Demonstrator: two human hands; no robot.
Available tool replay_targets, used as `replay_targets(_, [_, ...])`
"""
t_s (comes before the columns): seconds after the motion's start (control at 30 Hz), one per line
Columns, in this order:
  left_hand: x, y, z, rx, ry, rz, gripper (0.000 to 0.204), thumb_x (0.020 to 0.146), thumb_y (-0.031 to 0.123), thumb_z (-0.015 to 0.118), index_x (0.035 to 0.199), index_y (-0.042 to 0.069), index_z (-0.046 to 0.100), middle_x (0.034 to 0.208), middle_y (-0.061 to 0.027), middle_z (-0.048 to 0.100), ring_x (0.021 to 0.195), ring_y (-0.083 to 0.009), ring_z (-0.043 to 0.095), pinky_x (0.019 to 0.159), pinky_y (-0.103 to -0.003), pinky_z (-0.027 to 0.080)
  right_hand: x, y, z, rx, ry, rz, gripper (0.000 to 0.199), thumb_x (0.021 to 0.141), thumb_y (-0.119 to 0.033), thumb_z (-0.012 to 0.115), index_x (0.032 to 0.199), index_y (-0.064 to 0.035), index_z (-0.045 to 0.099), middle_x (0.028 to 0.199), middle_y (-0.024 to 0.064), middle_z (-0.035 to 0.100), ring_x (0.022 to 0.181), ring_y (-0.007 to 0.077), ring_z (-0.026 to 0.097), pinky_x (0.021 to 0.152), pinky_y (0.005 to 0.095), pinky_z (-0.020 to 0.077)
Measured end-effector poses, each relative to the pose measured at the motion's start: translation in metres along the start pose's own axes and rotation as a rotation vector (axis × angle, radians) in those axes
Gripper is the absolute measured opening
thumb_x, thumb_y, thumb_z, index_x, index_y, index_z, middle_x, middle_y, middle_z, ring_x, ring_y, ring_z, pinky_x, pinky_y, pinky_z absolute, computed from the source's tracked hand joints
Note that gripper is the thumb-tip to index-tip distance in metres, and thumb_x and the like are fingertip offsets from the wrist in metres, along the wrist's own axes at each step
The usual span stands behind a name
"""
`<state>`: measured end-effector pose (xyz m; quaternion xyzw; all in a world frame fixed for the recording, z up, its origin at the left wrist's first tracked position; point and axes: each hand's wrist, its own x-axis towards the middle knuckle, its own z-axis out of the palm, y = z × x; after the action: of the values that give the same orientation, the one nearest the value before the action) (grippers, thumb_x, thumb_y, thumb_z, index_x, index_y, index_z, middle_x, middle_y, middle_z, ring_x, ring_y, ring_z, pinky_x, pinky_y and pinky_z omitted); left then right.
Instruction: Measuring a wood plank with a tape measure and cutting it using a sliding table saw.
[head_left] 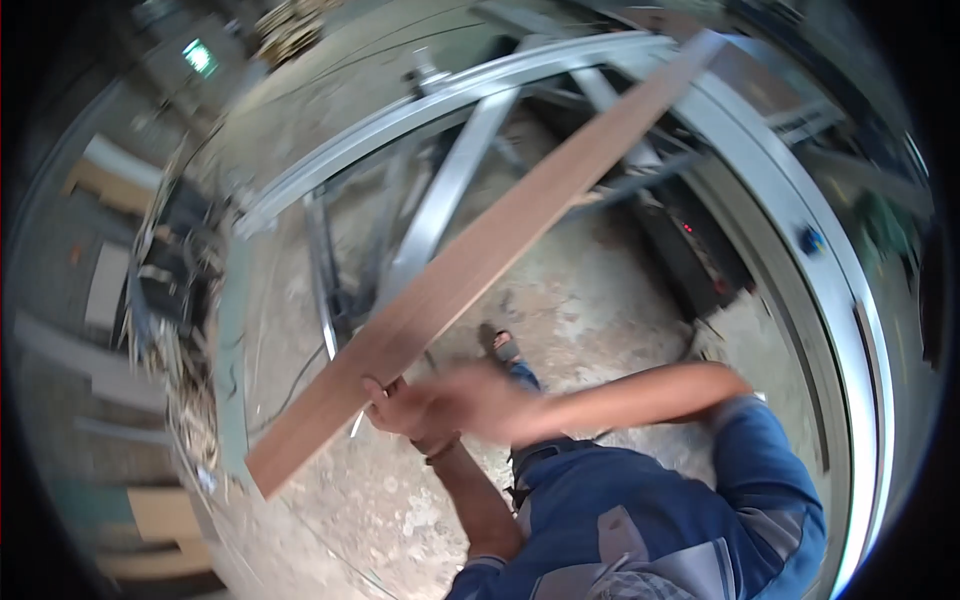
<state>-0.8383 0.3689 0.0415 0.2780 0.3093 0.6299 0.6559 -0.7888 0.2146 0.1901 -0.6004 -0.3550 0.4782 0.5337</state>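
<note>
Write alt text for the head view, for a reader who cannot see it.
A person's two hands meet at the near end of a long brown wooden board; the left hand grips its edge, and the right hand is motion-blurred beside it. The board slants up and away over a grey metal frame and a dusty concrete floor.

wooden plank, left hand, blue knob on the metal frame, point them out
wooden plank (480, 255), head view, middle of its broad face
left hand (398, 408), head view, knuckles gripping the plank's edge
blue knob (811, 240), head view, its top
</note>
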Motion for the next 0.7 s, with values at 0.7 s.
replay_targets(0.7, [0.735,-0.085,0.073,1.797,-0.451,0.49,0.057,0.069,0.028,0.079,0.118,0.007,0.06,0.095,-0.0149,0.069,0.095,-0.0304,0.063,0.081,-0.044,0.052,0.285,0.182,-0.613,1.014,0.761,-0.11,0.024,0.098,-0.028,0.054,0.104,-0.0045,0.055,0.089,0.0043,0.063,0.08,0.0152,0.06,0.072,0.0286,0.0523])
